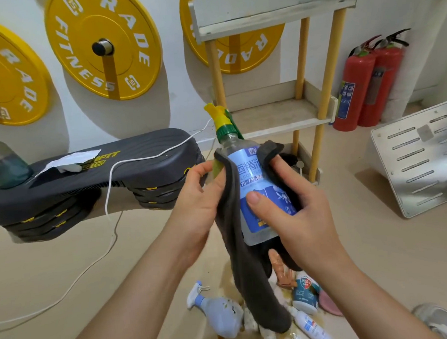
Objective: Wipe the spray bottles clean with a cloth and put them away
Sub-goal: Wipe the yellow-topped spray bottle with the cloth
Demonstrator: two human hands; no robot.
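a: grey cloth (251, 276), one, wrapped round one blue-labelled spray bottle (251, 183).
b: hands?
a: left hand (195, 196) pinches the cloth against it, right hand (294, 209) grips its body. at least three more bottles (219, 317) lie on the floor (67, 268) below.

The yellow weight plate (87, 59) on the wall reads "RADE FITNESS" in white. The held spray bottle (254, 178) has a blue label with Chinese characters, "酒精", and "70~75%". A small bottle (305, 293) on the floor shows "99.9%". Yellow lettering on the step platform (108, 172) is partly hidden.
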